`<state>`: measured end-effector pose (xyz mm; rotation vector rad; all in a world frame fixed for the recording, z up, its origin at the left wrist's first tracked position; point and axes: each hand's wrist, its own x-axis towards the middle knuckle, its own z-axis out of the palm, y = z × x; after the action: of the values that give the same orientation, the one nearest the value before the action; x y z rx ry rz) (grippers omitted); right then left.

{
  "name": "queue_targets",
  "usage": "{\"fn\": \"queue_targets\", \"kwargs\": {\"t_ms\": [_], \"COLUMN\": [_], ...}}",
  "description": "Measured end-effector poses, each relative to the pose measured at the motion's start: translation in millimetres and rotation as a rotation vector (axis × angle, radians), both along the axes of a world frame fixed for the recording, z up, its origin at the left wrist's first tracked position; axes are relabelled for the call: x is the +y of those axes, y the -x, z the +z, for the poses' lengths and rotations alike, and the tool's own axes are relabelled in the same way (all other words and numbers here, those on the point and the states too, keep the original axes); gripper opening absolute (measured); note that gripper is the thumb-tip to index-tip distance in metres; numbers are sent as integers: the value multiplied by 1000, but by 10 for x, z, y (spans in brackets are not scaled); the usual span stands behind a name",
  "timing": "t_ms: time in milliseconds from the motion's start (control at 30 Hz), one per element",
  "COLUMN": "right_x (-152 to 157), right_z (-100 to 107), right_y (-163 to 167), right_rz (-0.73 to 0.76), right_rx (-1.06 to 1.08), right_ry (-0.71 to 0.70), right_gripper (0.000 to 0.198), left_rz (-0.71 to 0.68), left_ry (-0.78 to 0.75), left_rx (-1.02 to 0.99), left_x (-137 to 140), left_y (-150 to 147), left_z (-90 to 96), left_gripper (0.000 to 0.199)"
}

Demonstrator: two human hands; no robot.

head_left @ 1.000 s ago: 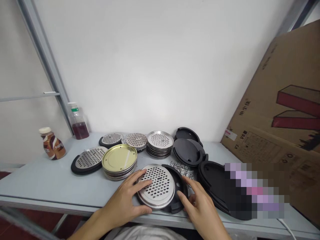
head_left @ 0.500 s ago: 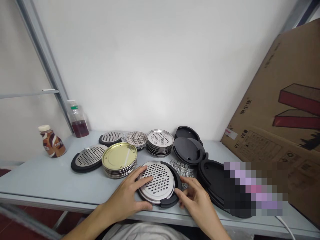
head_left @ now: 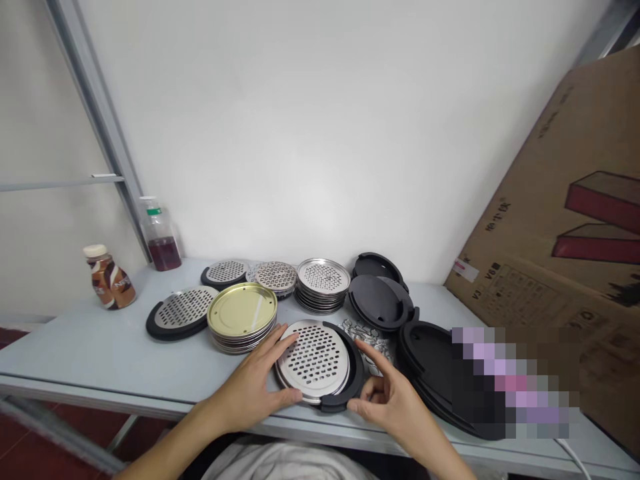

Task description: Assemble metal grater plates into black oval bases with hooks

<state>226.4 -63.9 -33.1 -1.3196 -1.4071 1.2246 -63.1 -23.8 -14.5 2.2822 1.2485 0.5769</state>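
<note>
On the table's front part lies a round perforated metal plate (head_left: 314, 353), set partly into a black curved-rim tray (head_left: 357, 380). My left hand (head_left: 257, 387) grips the plate's left edge, fingers on its upper left and thumb at the lower left. From the right, my right hand (head_left: 387, 393) holds the black tray's rim, with its index finger extended at the top and the thumb near the bottom. The other fingers of that hand are curled. Loose wire hooks (head_left: 367, 340) lie just behind it.
Gold-coloured metal lids (head_left: 243, 310) are stacked left of centre. Behind are stacked perforated plates (head_left: 323, 277) and finished-looking plate-and-tray pieces (head_left: 183, 310). Black trays (head_left: 425, 347) stand at right, partly under a pixelated patch. Two bottles (head_left: 113, 280) stand left; a cardboard box (head_left: 545, 220) leans right.
My left fingers have drawn back toward the plate's left edge. My right index finger has stretched up along the tray's rim, and its thumb has slid down. The view has shifted slightly.
</note>
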Motion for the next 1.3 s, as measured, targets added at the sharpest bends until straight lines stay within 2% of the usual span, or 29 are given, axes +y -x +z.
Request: {"fn": "queue_targets", "kwargs": {"t_ms": [367,600,900,1133,1300], "right_x": [5,-11,-10,18,32], "right_z": [43,112,65,4,-14], "right_y": [42,81,69,33,33], "right_rz": [-28,-35,-29,-49,-53], "right_rx": [-57,-68,-25,59,93], "right_ry": [-16,-34,-48,-64,-49], "right_gripper": [99,96,95,77,75], "left_rz": [-28,-99,-81,-43,-43], "left_ry": [-16,-19,-41,-31,-40], "left_rx": [-77,-65,-54,-35,-56], "left_x": [14,8,16,12,14], "left_y": [-46,-40,-16,-14,-16], "left_z": [5,35,-6,-10,-16], "left_gripper": [94,89,88,82,79]}}
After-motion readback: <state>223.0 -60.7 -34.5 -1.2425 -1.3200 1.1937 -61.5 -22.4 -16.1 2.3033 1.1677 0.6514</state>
